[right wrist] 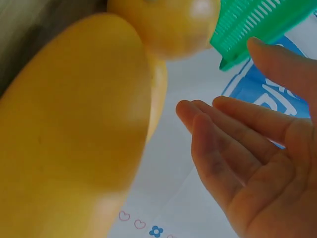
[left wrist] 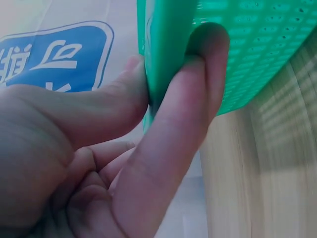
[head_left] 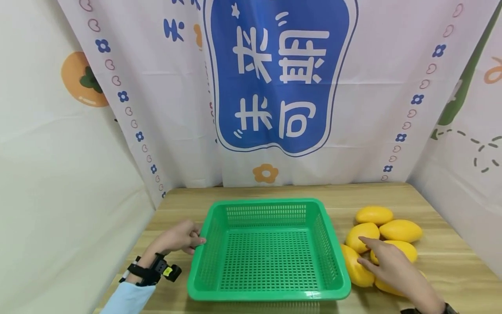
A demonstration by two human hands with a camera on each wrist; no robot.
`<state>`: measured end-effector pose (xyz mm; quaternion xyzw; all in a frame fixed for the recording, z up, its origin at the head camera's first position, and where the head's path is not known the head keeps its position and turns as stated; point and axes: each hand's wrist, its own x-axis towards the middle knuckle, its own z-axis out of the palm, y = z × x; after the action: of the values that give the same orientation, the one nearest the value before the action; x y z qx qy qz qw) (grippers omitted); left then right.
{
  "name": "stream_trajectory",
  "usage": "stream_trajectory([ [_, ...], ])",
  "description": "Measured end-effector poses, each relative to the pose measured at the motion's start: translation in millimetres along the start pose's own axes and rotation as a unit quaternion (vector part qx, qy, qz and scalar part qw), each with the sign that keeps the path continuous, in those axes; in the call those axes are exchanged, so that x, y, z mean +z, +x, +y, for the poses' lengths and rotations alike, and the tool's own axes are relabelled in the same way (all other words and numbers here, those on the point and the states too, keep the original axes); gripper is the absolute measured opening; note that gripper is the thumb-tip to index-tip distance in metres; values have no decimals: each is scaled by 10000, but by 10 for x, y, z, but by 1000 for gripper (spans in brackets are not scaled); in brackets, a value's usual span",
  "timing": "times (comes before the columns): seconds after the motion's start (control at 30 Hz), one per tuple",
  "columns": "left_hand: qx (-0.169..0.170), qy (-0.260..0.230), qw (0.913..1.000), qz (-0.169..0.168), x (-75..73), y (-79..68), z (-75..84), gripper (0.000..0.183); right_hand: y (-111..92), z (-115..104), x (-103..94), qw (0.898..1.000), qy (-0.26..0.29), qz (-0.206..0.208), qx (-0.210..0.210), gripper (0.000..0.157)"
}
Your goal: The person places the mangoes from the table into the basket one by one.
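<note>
A green plastic basket point(head_left: 268, 295) with slotted walls and a perforated floor stands on the table with nothing in it. My left hand point(head_left: 181, 237) pinches its left rim; in the left wrist view the thumb lies on one side of the rim point(left wrist: 171, 44) and a bent finger on the other. To the right of the basket lies a group of yellow mangoes point(head_left: 401, 230). Over the nearer ones hovers my right hand point(head_left: 392, 266), fingers spread and holding nothing. In the right wrist view a mango point(right wrist: 74, 129) fills the left side, apart from the loosely extended fingers point(right wrist: 233, 144).
The wood-grain table point(head_left: 290, 192) ends at a printed cloth point(head_left: 188, 144) hanging behind it. Plain and patterned cloth walls point(head_left: 70, 183) close in the left and right sides. The mangoes nearest the basket lie right at its right wall.
</note>
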<state>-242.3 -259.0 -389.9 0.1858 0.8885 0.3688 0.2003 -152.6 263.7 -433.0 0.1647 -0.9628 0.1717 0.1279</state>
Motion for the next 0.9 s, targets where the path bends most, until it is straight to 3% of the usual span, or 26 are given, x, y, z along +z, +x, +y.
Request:
stream_trajectory([
  [0.23,38,-13,10000,46,41,-31,49,32,30,-66,73,9986,36,-390,350,42],
  [0.5,18,-202,9998,70,83,-28,35,28,71,-120,166,9981,-5,-356,506,33],
  [0.8,51,-311,9995,96,104,-39,39,17,127,-167,234,9930,90,-799,867,33],
  [0.9,91,-358,9993,74,94,-46,50,17,162,-191,237,9880,207,-1054,1108,23],
])
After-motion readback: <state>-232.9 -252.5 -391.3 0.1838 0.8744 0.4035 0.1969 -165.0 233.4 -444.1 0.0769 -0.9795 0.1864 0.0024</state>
